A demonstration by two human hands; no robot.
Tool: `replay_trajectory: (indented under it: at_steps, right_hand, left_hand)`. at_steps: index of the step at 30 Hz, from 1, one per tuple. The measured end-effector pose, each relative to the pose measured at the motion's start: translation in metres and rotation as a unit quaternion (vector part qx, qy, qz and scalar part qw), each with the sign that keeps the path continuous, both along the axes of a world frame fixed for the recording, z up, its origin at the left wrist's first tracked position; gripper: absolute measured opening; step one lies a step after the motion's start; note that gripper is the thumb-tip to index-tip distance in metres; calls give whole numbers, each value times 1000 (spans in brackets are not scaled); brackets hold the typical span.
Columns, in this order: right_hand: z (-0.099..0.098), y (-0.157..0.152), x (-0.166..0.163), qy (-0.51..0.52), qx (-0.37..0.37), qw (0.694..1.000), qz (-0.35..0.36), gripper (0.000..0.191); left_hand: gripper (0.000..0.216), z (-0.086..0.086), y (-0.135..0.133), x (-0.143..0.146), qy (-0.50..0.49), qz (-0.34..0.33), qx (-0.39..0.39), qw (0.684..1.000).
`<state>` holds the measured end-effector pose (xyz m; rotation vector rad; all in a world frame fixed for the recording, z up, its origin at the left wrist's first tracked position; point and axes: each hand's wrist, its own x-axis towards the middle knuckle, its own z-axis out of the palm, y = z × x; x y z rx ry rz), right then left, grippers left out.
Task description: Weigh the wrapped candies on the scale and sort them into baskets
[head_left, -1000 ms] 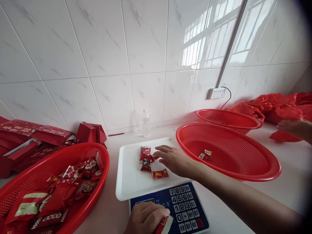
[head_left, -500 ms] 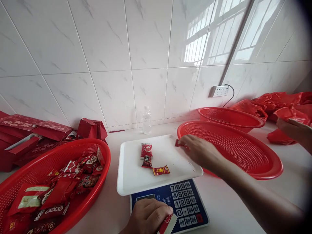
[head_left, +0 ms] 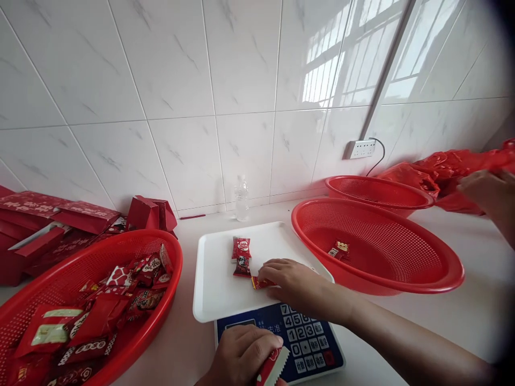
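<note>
At the bottom, my left hand (head_left: pixel 245 351) is closed around a red-and-white snack packet (head_left: pixel 271 366), its zigzag edge sticking out in front of the scale's keypad. My right hand (head_left: pixel 293 281) is over the white tray (head_left: pixel 213 300), fingers and thumb around a small dark-red wrapped candy (head_left: pixel 258 283) with yellow print, mostly covered by the fingers. Beyond it on the tray lie a red candy packet (head_left: pixel 241 247) and a darker candy packet (head_left: pixel 242 266), end to end. The tray sits on a blue digital scale (head_left: pixel 300 351).
A red basket (head_left: pixel 163 300) of packets stands left, red cartons (head_left: pixel 60 214) behind it. To the right, a red basket (head_left: pixel 402 257) holds a few candies, with another basket (head_left: pixel 378 193) behind. A clear bottle (head_left: pixel 242 201) stands by the wall. Another person's hand (head_left: pixel 488 195) is near red bags (head_left: pixel 450 163).
My right hand has moved from the tray's right edge left onto the yellow-printed candy. The candy it held is gone from it; candies now show in the right basket. My left hand stays put.
</note>
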<state>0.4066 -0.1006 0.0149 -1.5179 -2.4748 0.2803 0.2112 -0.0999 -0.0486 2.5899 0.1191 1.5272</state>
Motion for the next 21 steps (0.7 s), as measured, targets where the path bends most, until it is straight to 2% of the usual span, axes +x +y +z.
replay_trajectory:
  at_steps: [4,6,8,10,12,14,15,17,19,21]
  right_hand:
    - [-4,5,2,-28,13,999,-32,20]
    - [-1,4,15,-22,36,997,-63,22]
    - [6,1,35,-25,64,990,-124,23]
    - [16,-2,60,-59,87,972,-211,24]
    - [24,-3,84,-119,107,941,-298,24]
    - [28,-2,100,-163,123,917,-342,25]
    - [27,-1,103,-169,127,917,-338,25]
    - [22,4,95,-145,131,940,-279,27]
    - [15,9,73,-106,134,971,-169,31]
    - [8,15,44,-89,132,985,-60,36]
  left_hand:
    - [41,-4,1,-2,7,12,17,1000]
    - [45,-8,1,-2,22,8,10,1000]
    - [45,-12,1,-2,26,0,0,1000]
    - [41,-13,0,0,15,-5,-1,1000]
    - [37,-11,-1,1,3,-5,4,1000]
    - [36,-8,-2,3,5,-5,4,1000]
    - [38,-6,-2,3,6,-5,1,1000]
    - [40,-3,-3,3,6,-5,-1,1000]
    - [43,-1,-3,3,4,1,5,1000]
    - [44,0,-2,2,2,16,16,1000]
